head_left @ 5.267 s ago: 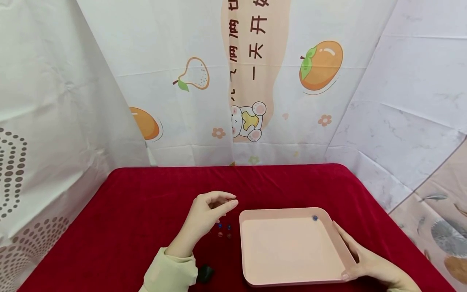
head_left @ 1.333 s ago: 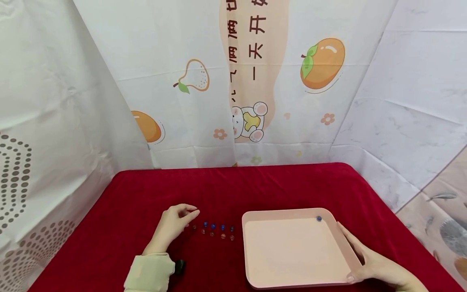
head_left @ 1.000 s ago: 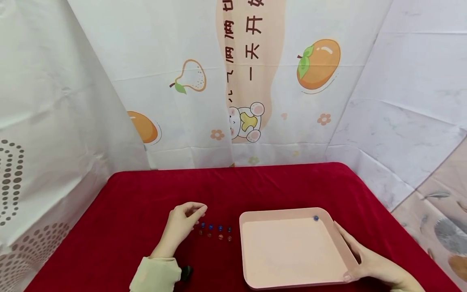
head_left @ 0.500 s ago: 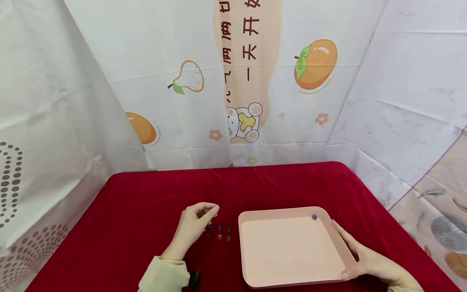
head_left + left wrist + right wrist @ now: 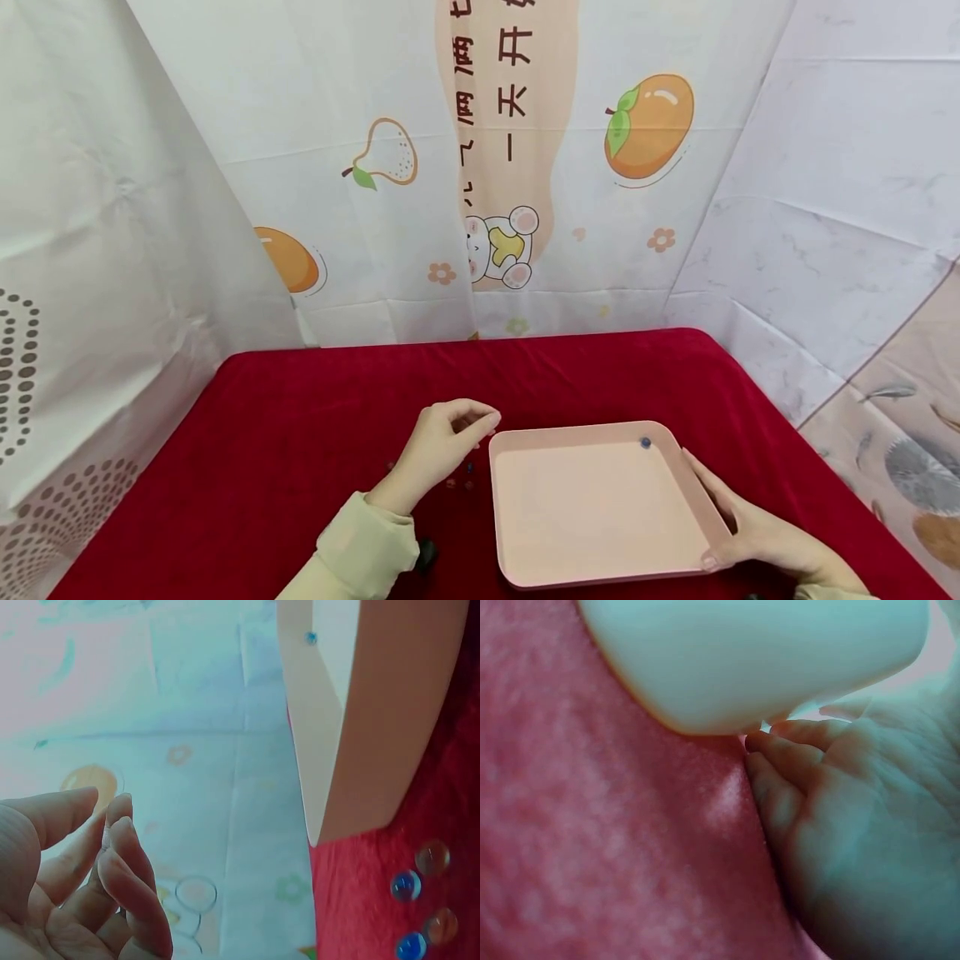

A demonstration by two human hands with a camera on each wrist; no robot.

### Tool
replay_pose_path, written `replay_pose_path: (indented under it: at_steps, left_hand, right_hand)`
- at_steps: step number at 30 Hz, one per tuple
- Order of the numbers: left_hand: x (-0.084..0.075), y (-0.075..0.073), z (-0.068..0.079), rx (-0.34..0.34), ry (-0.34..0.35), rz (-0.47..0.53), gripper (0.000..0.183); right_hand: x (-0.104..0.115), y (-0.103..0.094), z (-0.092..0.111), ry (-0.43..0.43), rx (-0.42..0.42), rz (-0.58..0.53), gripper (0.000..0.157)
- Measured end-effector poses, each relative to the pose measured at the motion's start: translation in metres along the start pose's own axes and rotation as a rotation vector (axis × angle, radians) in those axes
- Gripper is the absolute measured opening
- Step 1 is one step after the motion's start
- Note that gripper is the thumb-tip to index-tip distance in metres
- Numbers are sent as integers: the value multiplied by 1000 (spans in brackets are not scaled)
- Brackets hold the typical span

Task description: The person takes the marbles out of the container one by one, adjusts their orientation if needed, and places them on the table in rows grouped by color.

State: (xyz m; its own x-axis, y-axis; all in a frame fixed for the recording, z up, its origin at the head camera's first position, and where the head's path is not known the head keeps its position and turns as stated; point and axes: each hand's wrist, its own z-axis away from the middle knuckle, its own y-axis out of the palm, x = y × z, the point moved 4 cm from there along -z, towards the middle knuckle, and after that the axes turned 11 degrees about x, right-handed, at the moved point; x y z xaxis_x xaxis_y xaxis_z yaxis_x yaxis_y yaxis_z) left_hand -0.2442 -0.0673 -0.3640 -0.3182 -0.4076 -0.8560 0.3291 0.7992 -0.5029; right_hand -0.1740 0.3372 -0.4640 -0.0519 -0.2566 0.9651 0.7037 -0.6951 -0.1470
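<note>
My left hand [image 5: 442, 446] hovers by the left rim of a pale pink tray [image 5: 600, 517], thumb and fingertips close together. In the left wrist view no marble shows at its fingertips [image 5: 124, 806]; I cannot tell whether a small one is hidden there. One blue marble [image 5: 646, 442] lies in the tray's far right corner. My right hand [image 5: 750, 533] grips the tray's right side, thumb at the near corner and fingers along the outer wall. Left of the tray are blue marbles [image 5: 405, 886] and clear brownish marbles [image 5: 433, 857], partly hidden by my left hand in the head view.
A red velvet cloth [image 5: 300, 417] covers the table. A dark object [image 5: 426, 554] shows beside my left sleeve. Another brownish marble [image 5: 390, 467] lies left of my left wrist. Printed white curtains [image 5: 360, 233] stand behind and at both sides.
My left hand has moved from the left end of the marble rows rightward, up to the tray's left rim. My right hand keeps its grip on the tray. The blue marble in it stays put.
</note>
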Motion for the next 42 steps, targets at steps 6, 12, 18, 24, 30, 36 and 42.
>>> replay_pose_path:
  at_steps: [6,12,18,24,30,36,42]
  left_hand:
    - [-14,16,-11,88,22,-34,18]
    - [-24,30,-20,138,43,-10,18]
    - [-35,43,-26,179,38,30,18]
    - [-46,53,-36,223,26,55,17]
    - [-55,59,-50,250,-10,106,17]
    - [-51,70,-71,285,-118,288,19]
    - [-42,84,-86,299,-224,391,20]
  right_hand:
    - [0,0,-1,-19,-2,9,111]
    - [-2,1,-1,-24,7,-2,110]
    - [-1,0,-2,-11,3,-4,110]
    - [-1,0,-2,9,7,-13,110]
    - [-3,1,-1,26,6,-24,110]
    - [-3,-1,0,-4,-2,-7,110]
    - [-1,0,1,-19,-4,20,110]
